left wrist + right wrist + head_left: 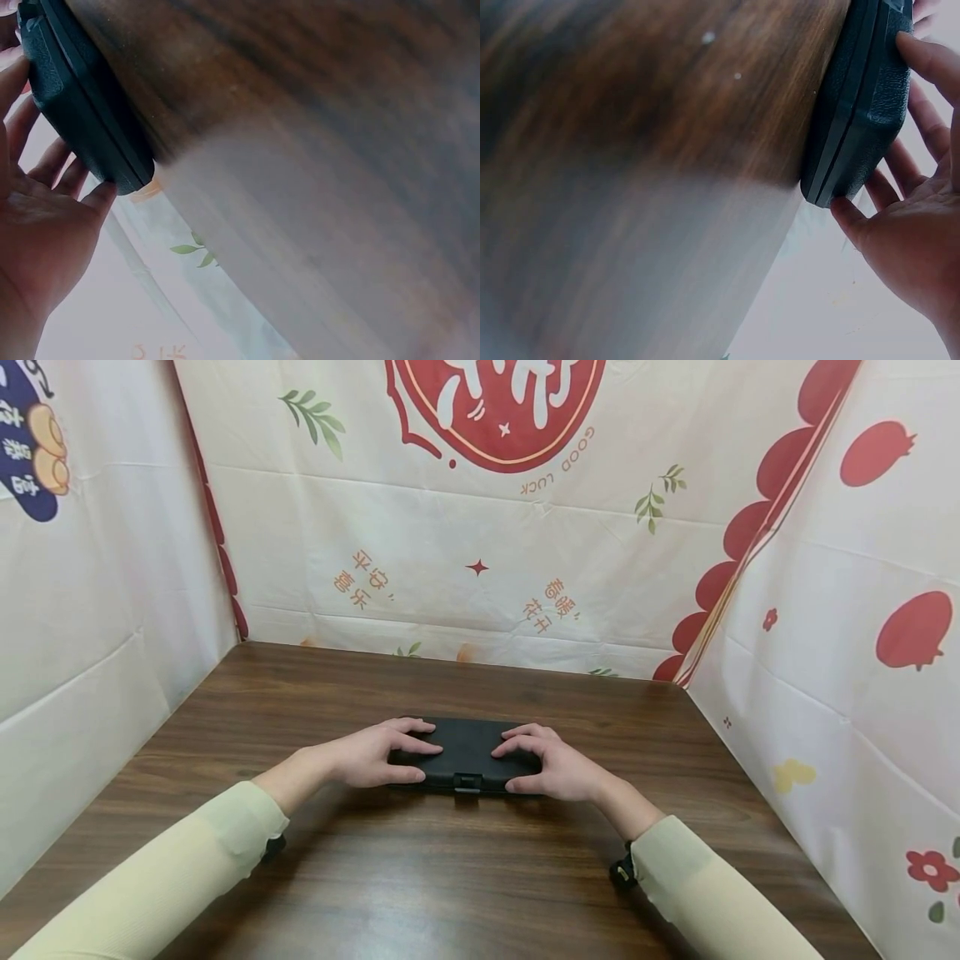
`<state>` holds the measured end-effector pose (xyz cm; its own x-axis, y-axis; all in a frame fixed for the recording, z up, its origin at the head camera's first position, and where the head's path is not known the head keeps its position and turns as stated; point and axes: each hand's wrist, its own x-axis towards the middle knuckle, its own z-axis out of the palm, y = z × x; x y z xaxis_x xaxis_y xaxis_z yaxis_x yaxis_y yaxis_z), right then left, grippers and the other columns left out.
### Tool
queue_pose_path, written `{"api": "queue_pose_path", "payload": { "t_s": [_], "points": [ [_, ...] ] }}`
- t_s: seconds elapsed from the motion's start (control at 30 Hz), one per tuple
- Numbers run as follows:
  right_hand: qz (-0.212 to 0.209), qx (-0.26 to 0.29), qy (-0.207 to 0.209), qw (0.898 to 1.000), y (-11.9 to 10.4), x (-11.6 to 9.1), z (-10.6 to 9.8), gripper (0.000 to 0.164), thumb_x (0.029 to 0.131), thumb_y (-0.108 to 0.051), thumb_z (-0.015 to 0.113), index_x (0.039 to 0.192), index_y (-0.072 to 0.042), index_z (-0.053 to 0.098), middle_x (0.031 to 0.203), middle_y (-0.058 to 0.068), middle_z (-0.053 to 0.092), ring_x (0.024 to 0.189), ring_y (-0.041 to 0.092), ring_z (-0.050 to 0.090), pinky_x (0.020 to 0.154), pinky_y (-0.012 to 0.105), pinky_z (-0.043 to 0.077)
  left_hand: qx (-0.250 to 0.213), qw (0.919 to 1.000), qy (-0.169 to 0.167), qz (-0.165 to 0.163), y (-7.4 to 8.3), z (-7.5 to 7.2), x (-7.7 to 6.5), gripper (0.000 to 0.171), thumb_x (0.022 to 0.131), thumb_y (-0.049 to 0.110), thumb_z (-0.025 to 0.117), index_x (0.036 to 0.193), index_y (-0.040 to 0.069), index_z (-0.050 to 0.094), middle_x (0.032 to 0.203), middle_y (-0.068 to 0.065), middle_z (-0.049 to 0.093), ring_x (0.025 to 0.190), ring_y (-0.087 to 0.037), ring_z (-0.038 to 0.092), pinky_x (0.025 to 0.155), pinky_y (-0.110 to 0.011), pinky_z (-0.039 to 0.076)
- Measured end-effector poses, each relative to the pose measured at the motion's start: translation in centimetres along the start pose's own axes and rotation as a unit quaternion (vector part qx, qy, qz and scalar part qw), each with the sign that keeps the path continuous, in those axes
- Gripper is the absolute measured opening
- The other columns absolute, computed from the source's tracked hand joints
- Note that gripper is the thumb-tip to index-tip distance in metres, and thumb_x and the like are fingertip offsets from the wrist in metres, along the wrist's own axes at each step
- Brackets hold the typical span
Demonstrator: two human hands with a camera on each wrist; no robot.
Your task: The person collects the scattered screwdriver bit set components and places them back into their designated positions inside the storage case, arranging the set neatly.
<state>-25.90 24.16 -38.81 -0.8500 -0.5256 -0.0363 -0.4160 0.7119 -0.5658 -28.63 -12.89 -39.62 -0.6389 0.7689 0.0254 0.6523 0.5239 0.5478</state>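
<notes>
A closed black plastic case with a latch at the middle of its front lies flat on the brown wooden table. At the case's left end, my left hand holds it with fingers spread over the lid and thumb at the front edge. My right hand holds the other end the same way, fingers bent over the lid. In the left wrist view, the little finger of that hand touches the back corner of the case. The right wrist view shows the seam between lid and base of the case.
The wooden table has a glossy dark grain. White printed cloth hangs behind it, with more cloth walls at the left and right. A dark strap shows at the right sleeve's cuff.
</notes>
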Motion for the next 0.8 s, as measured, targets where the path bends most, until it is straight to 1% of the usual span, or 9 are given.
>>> {"api": "queue_pose_path", "payload": {
  "t_s": [0.3,0.4,0.43,0.5,0.6,0.67,0.73,0.8],
  "points": [
    [0.005,-0.011,0.003,1.000,-0.3,0.0,0.0,0.042,0.097,-0.036,0.085,0.137,-0.040,0.071,0.168,0.003,0.047,0.159,0.038,0.034,0.124,0.068,0.035,0.019,0.9998,-0.007,0.000,0.7,-0.4,0.1,0.045,0.112,0.031,0.066,0.156,0.024,0.065,0.176,-0.012,0.039,0.164,-0.040,0.034,0.129,-0.063,0.034],
    [0.005,-0.023,0.002,1.000,-0.9,0.1,0.1,0.048,0.096,-0.040,0.086,0.140,-0.037,0.070,0.168,0.005,0.045,0.158,0.039,0.035,0.123,0.068,0.036,0.022,0.9997,-0.007,0.002,0.8,-0.5,0.1,0.045,0.111,0.031,0.067,0.155,0.024,0.065,0.175,-0.013,0.040,0.163,-0.040,0.035,0.128,-0.063,0.034],
    [0.005,-0.029,0.000,1.000,-1.1,0.3,0.2,0.052,0.095,-0.043,0.087,0.143,-0.036,0.068,0.169,0.006,0.043,0.158,0.040,0.035,0.123,0.068,0.035,0.023,0.9997,-0.006,0.002,0.8,-0.5,0.1,0.045,0.111,0.031,0.067,0.155,0.024,0.066,0.175,-0.013,0.040,0.163,-0.041,0.035,0.128,-0.063,0.034],
    [0.003,-0.050,-0.007,0.999,-1.6,0.6,0.5,0.068,0.093,-0.050,0.087,0.153,-0.033,0.061,0.174,0.008,0.037,0.161,0.042,0.032,0.125,0.069,0.032,0.022,0.9997,-0.006,0.001,0.7,-0.5,0.1,0.045,0.111,0.031,0.067,0.155,0.024,0.066,0.175,-0.013,0.041,0.163,-0.041,0.035,0.129,-0.064,0.034],
    [-0.002,-0.104,-0.024,0.994,-2.4,1.5,1.2,0.095,0.089,-0.062,0.086,0.169,-0.031,0.044,0.181,0.011,0.025,0.167,0.041,0.024,0.132,0.069,0.020,0.019,0.9998,-0.006,-0.003,0.7,-0.4,0.1,0.045,0.111,0.031,0.067,0.156,0.024,0.065,0.175,-0.012,0.040,0.163,-0.041,0.035,0.129,-0.064,0.033],
    [-0.007,-0.142,-0.035,0.989,-2.9,2.1,1.7,0.109,0.088,-0.069,0.084,0.175,-0.028,0.033,0.184,0.014,0.019,0.170,0.041,0.017,0.134,0.070,0.011,0.019,0.9998,-0.006,-0.002,0.6,-0.4,0.1,0.045,0.111,0.032,0.067,0.156,0.024,0.065,0.175,-0.012,0.040,0.163,-0.041,0.035,0.129,-0.065,0.033],
    [-0.008,-0.173,-0.042,0.984,-3.4,2.6,2.2,0.115,0.087,-0.074,0.081,0.177,-0.027,0.027,0.184,0.016,0.015,0.171,0.041,0.013,0.134,0.070,0.006,0.020,0.9998,-0.005,0.001,0.5,-0.3,0.1,0.046,0.111,0.032,0.067,0.156,0.024,0.065,0.175,-0.012,0.040,0.163,-0.042,0.035,0.128,-0.065,0.033],
    [-0.006,-0.196,-0.044,0.980,-3.8,3.0,2.5,0.117,0.087,-0.078,0.078,0.177,-0.026,0.024,0.184,0.017,0.014,0.171,0.043,0.011,0.134,0.071,0.006,0.022,0.9997,-0.004,0.005,0.5,-0.3,0.1,0.045,0.111,0.031,0.067,0.156,0.024,0.065,0.175,-0.013,0.041,0.162,-0.042,0.036,0.128,-0.065,0.034]
  ]
}}
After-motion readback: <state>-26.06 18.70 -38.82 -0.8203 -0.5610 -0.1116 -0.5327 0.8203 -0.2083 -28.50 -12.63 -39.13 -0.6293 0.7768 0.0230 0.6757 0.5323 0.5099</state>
